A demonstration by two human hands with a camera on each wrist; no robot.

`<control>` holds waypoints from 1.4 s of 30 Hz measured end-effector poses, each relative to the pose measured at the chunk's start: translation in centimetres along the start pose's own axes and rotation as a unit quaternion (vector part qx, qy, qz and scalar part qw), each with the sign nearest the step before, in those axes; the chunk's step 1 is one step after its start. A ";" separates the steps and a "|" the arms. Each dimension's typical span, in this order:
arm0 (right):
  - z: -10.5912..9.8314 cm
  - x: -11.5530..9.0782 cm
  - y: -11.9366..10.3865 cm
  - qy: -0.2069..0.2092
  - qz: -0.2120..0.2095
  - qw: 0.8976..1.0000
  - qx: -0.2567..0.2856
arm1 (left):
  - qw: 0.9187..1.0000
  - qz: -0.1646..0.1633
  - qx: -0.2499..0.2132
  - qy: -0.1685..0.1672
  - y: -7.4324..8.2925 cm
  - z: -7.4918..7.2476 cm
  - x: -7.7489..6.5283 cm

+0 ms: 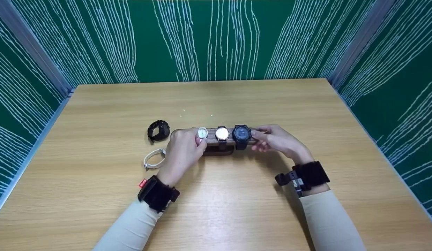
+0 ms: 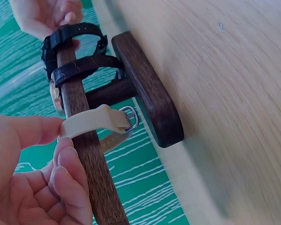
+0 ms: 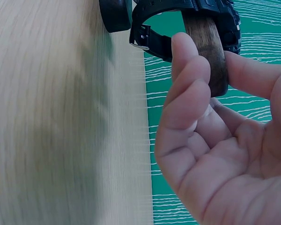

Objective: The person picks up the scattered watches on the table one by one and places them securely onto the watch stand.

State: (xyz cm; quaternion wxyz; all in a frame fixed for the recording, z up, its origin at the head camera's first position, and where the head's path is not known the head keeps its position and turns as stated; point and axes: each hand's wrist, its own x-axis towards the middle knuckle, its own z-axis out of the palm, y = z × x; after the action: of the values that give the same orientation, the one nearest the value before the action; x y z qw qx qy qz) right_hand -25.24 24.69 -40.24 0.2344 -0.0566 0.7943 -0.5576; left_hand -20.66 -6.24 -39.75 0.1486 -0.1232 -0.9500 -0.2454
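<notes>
A dark wooden watch stand (image 2: 152,93) carries three watches on its bar. My left hand (image 1: 184,150) pinches the cream-strapped watch (image 2: 96,121), whose strap loops round the bar with its buckle hanging toward the base. Beside it, in the middle of the bar, sits a watch with a dark strap and a pale round dial (image 1: 222,134). Farther right is a chunky black digital watch (image 1: 241,133). The bar's right end (image 3: 214,77) is between the thumb and fingers of my right hand (image 1: 280,141), close to the black watch.
On the wooden table (image 1: 216,209), left of the stand, lie a black watch (image 1: 163,130) and, nearer me, a white-strapped watch (image 1: 148,161) partly behind my left hand. Small white specks lie beyond the stand. Green patterned panels (image 1: 233,42) border the table's back and sides.
</notes>
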 end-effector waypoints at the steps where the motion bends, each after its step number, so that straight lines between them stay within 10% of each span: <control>1: 0.0 0.0 0.0 -0.001 -0.001 1.000 0.000 | 1.000 0.000 0.001 -0.001 0.0 0.0 0.0; 42: 0.0 0.1 0.1 -0.001 -0.002 1.000 0.001 | 0.999 -0.017 -0.001 -0.041 1.6 0.5 0.3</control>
State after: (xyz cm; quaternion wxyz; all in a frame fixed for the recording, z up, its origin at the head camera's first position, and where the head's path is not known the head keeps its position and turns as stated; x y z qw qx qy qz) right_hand -25.29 24.70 -40.34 0.2340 -0.0589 0.7936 -0.5586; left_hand -20.56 -4.52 -39.38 0.1056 -0.1172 -0.9570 -0.2434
